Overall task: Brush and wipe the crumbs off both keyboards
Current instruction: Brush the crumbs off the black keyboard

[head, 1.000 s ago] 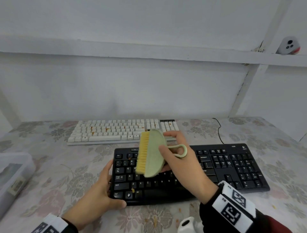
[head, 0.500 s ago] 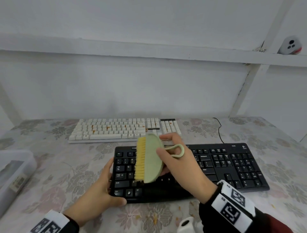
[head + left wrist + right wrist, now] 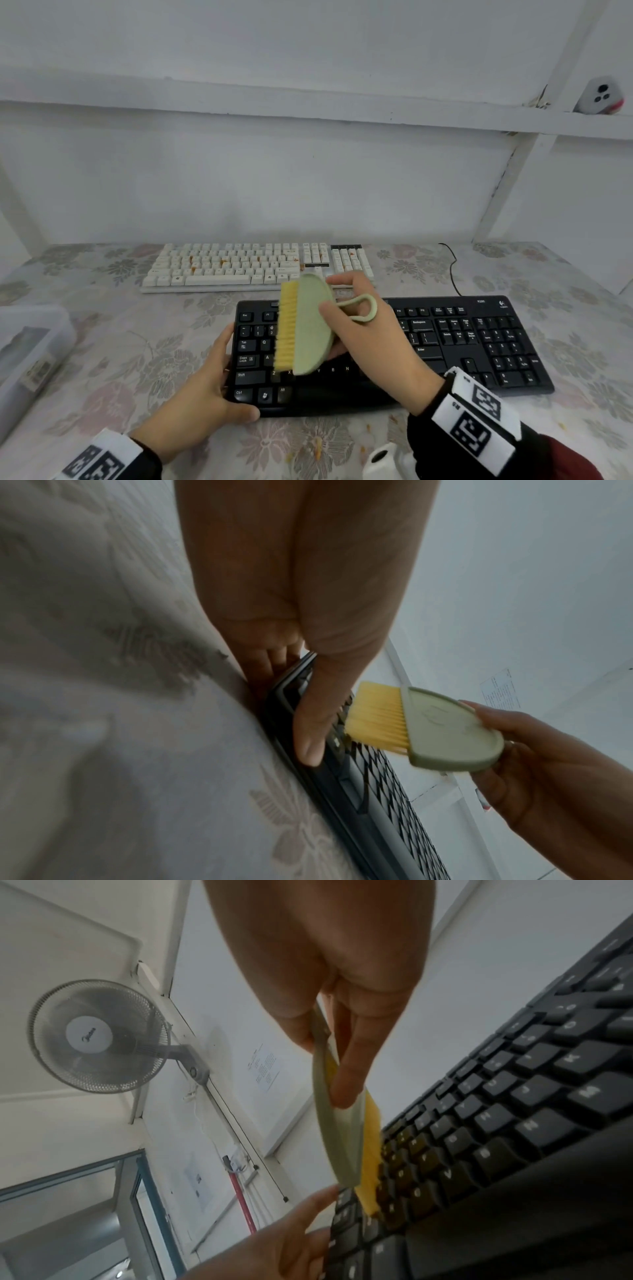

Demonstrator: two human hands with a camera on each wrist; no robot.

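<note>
here, right hand [image 3: 370, 329] gripping brush [image 3: 310, 325], bristles leftward, left hand [image 3: 205, 394] gripping black keyboard [image 3: 462, 342]

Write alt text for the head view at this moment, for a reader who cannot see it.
A right hand holds a green brush with yellow bristles over the left half of a black keyboard, while the left hand grips that keyboard's left end. A white keyboard speckled with orange crumbs lies behind it on a floral tablecloth.

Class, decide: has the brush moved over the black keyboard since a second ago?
Yes. The brush has swept left along the black keyboard, now nearer the Tab and Caps Lock keys by the left hand.
</note>
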